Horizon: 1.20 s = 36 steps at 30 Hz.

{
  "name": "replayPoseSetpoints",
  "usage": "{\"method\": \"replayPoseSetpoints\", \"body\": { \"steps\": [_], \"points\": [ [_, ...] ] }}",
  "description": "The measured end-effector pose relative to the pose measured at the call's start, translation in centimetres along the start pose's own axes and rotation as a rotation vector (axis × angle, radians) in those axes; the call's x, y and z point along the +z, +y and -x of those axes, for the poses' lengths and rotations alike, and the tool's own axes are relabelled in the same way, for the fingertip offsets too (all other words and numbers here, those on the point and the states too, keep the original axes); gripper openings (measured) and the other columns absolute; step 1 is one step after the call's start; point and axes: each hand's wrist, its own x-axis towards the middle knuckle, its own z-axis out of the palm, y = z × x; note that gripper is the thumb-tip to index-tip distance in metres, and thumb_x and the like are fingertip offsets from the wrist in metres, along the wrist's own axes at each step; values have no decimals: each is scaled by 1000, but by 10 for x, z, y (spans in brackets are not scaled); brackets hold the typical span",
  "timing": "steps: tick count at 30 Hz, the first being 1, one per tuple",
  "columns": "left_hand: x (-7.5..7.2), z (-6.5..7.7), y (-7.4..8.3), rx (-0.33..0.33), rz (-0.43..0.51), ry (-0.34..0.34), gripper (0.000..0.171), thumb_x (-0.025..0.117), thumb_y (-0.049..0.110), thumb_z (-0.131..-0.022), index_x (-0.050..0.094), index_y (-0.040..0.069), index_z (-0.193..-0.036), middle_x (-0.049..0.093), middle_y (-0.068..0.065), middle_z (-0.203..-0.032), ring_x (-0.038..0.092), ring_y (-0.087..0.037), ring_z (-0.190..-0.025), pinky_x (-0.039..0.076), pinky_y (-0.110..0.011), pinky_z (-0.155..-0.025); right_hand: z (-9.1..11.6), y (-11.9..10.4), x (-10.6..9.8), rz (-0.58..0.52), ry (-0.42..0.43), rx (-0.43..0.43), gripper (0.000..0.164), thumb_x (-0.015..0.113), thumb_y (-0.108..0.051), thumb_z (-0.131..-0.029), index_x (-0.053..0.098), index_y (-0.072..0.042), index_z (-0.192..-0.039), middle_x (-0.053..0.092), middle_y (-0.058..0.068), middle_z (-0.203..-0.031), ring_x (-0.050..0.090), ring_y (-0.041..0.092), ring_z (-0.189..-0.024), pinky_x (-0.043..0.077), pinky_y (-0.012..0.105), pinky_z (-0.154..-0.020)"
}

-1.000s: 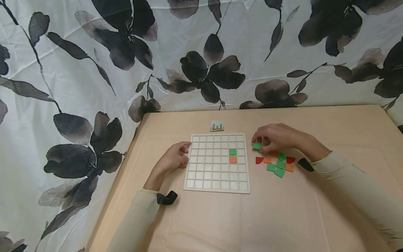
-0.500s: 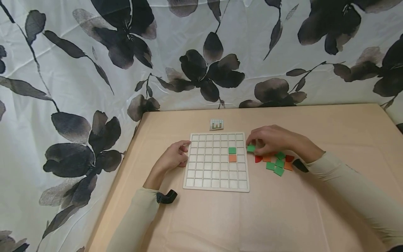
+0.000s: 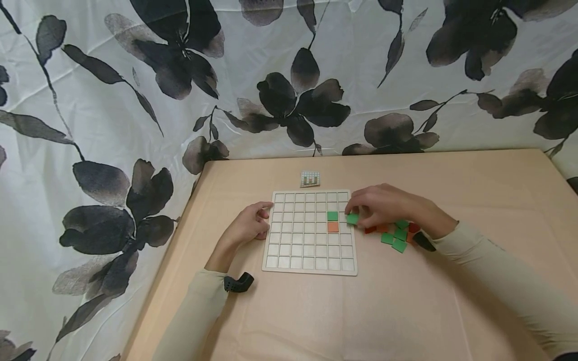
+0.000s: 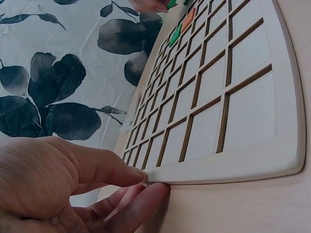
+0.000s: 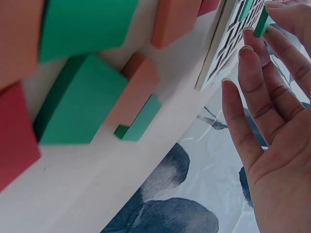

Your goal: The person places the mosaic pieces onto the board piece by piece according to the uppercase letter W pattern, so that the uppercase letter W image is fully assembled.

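Note:
A white grid board (image 3: 296, 250) lies flat on the table, one green tile (image 3: 332, 216) and one orange tile (image 3: 332, 227) sitting in neighbouring cells on its right side. My left hand (image 3: 248, 223) pinches the board's left edge; in the left wrist view the thumb (image 4: 116, 170) lies at the rim with a finger just below it. Between thumb and fingertips, my right hand (image 3: 386, 205) holds another green square tile (image 3: 352, 218) over the board's right edge. In the right wrist view that held tile (image 5: 262, 23) is tilted, clear of the loose pile.
Right of the board lies a loose pile of green tiles (image 3: 387, 238), orange tiles and red pieces (image 3: 414, 227), partly hidden by my right hand. A small card (image 3: 310, 179) with a printed grid lies behind the board. A flowered cloth (image 3: 280, 100) hangs beyond the table (image 3: 316, 316).
My right hand has moved left with the green tile, from above the pile to the board's right edge. The left hand has stayed at the board's left edge.

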Motion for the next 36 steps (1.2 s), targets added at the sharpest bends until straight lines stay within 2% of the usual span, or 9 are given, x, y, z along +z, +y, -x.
{"method": "replayPoseSetpoints", "body": {
  "steps": [11,22,36],
  "points": [
    [0,1,1,-6,-4,4,67,57,-14,-89,47,11,-150,48,-12,-110,52,-19,-77,55,-31,-60,-7,-12,4,-4,6,-59,28,77,-27,-82,75,-27,-109,61,-13,-93,52,6,-77,42,26,-65],
    [1,0,1,-20,-4,7,67,58,-14,-89,47,11,-150,48,-12,-111,53,-19,-79,55,-31,-61,-13,-20,13,-6,-8,-106,24,75,-28,-85,73,-30,-109,62,-14,-93,52,4,-72,42,25,-62],
    [2,1,-1,-16,-10,12,67,59,-13,-90,46,12,-150,49,-12,-111,54,-20,-82,56,-30,-61,-20,-32,23,14,-14,-122,25,74,-27,-84,74,-30,-109,62,-14,-97,51,5,-78,39,24,-62]
  ]
}}
